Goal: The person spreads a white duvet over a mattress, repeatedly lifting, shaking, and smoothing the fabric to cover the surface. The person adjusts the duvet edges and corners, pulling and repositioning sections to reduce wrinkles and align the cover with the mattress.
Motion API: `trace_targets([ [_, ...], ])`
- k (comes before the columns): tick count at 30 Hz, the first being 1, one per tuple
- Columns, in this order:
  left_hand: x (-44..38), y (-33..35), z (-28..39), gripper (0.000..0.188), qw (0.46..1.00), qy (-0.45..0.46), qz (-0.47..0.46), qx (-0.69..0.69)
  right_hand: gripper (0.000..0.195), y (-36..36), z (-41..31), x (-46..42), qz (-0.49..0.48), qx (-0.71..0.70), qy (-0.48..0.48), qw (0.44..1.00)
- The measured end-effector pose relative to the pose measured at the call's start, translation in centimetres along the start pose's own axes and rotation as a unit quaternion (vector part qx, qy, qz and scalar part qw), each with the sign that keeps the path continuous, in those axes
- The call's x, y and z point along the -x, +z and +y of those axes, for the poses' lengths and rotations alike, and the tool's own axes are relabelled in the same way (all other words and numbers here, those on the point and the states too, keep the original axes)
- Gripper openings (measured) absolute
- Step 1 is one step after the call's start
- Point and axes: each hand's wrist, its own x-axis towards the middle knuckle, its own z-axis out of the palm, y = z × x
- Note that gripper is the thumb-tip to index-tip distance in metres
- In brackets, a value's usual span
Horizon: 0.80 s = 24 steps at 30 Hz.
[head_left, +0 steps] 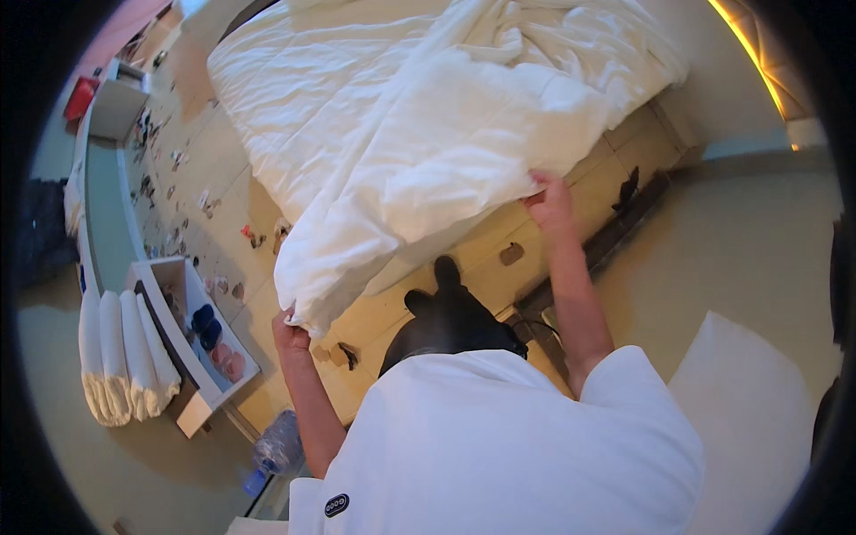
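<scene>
A large white quilt (pixel 455 134) spreads over the bed before me, its near end lifted and pulled towards me. My left hand (pixel 291 332) grips its near left corner, where the cloth bunches around the fingers. Further right and higher in the picture, my right hand (pixel 550 199) pinches the near right edge. Between the two hands the fabric hangs loosely above the floor. Wrinkled folds run across the far right of the quilt, while a long ridge slants through its middle. Whatever lies under the quilt is hidden.
Left stands a white cabinet (pixel 200 334) with an open compartment holding dark blue and pink slippers. Rolled white bundles (pixel 127 358) lie beside it. A clear plastic water bottle (pixel 279 445) is near my left elbow. Many small scraps (pixel 207 204) litter the tiled floor (pixel 394 328).
</scene>
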Motion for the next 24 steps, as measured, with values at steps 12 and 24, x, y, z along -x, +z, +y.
trace_targets([
  [12,-1.9,2.3,1.5,0.037,0.980,0.100,0.042,-0.165,0.033,-6.2,9.3,2.6,0.038,-0.084,0.139,0.986],
  [24,-2.1,3.7,-3.0,0.035,0.964,0.143,0.042,-0.218,0.027,-11.9,11.8,0.8,0.100,0.245,0.224,0.938],
])
